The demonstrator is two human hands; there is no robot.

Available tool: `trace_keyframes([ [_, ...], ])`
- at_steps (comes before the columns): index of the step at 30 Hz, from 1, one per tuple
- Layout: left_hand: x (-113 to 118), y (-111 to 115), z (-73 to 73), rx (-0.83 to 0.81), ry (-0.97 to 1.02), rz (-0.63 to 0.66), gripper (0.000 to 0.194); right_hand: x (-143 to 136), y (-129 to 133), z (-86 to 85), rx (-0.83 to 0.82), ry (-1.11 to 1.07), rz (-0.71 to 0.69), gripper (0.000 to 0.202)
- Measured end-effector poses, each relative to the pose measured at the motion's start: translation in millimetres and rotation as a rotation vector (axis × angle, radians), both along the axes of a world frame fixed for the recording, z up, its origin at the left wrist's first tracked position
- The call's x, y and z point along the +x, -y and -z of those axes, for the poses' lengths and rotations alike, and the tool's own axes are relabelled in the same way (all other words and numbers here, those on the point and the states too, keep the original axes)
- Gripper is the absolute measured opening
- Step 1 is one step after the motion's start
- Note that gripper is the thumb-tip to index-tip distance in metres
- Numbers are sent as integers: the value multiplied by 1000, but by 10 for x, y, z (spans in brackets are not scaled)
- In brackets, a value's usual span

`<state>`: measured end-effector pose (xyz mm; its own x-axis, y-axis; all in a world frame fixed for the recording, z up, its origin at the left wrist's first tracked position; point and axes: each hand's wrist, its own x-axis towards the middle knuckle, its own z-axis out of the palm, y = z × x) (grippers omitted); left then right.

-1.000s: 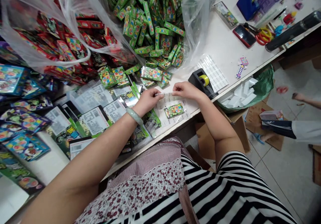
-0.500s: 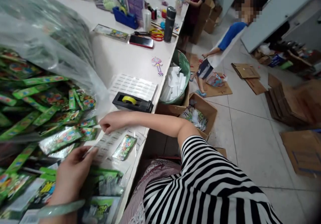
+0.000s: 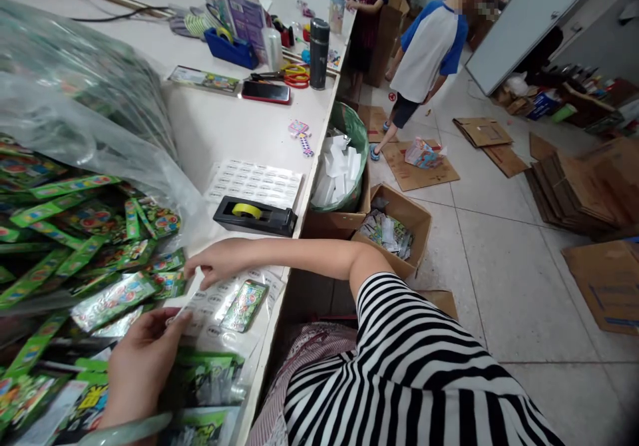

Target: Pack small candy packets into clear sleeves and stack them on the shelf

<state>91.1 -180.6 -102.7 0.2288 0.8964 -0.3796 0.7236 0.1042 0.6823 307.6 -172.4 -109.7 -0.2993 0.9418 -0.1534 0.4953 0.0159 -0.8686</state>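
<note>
My left hand (image 3: pixel 144 356), with a pale bangle at the wrist, pinches the lower end of a narrow white strip (image 3: pixel 190 294). The strip's upper end is between the closed fingers of my right hand (image 3: pixel 212 263), so it runs slanted from one hand to the other. Under and beside the hands lies a sheet of printed oval labels (image 3: pixel 202 323). A shiny green packet (image 3: pixel 244 305) rests on that sheet, right of my hands. Many green packets (image 3: pixel 94 246) are heaped on the left, and more flat green packets (image 3: pixel 207 376) lie near the table edge.
A black tape dispenser (image 3: pixel 254 216) stands beyond my right forearm, in front of another label sheet (image 3: pixel 257 183). Farther back are a phone (image 3: pixel 266 92), scissors (image 3: pixel 294 75) and a dark flask (image 3: pixel 319 53). A lined bin (image 3: pixel 362 160) and open carton (image 3: pixel 419 233) stand beside the table. Two people stand beyond.
The white strip now stands up between my hands, showing more clearly. My right hand has shifted slightly left and down in view. The person in the blue-sleeved shirt has turned and straightened up.
</note>
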Motion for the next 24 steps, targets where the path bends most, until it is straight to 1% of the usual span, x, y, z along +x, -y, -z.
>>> trace_keyframes([
  [3, 10, -7, -34, 7, 7, -3, 26, -49, -59, 64, 38, -43, -116, 19],
  [4, 5, -10, -41, 21, 1, -6, 26, -62, -73, 79, 45, -48, -136, 20],
  [7, -24, -3, -66, 85, -64, 2, 21, -86, -84, 93, 20, -36, -121, 21],
  [10, -38, 21, -107, 123, -101, 51, 13, -101, -73, 102, 14, -12, -111, 18],
  [12, -30, 32, -130, 166, -103, 74, 13, -115, -75, 135, 57, 44, -129, 15],
  [14, -21, 28, -134, 185, -108, 79, 15, -135, -87, 191, 141, 150, -156, 13],
  [17, -35, -2, -91, 142, -101, 80, 14, -172, -111, 287, 277, 307, -183, 16],
  [19, -62, -28, -39, 127, -94, 92, 14, -202, -124, 346, 337, 360, -181, 19],
  [22, -106, -66, 47, 153, -122, 121, 17, -248, -132, 416, 376, 382, -207, 24],
  [24, -131, -95, 115, 186, -154, 168, 21, -271, -131, 442, 396, 400, -244, 23],
])
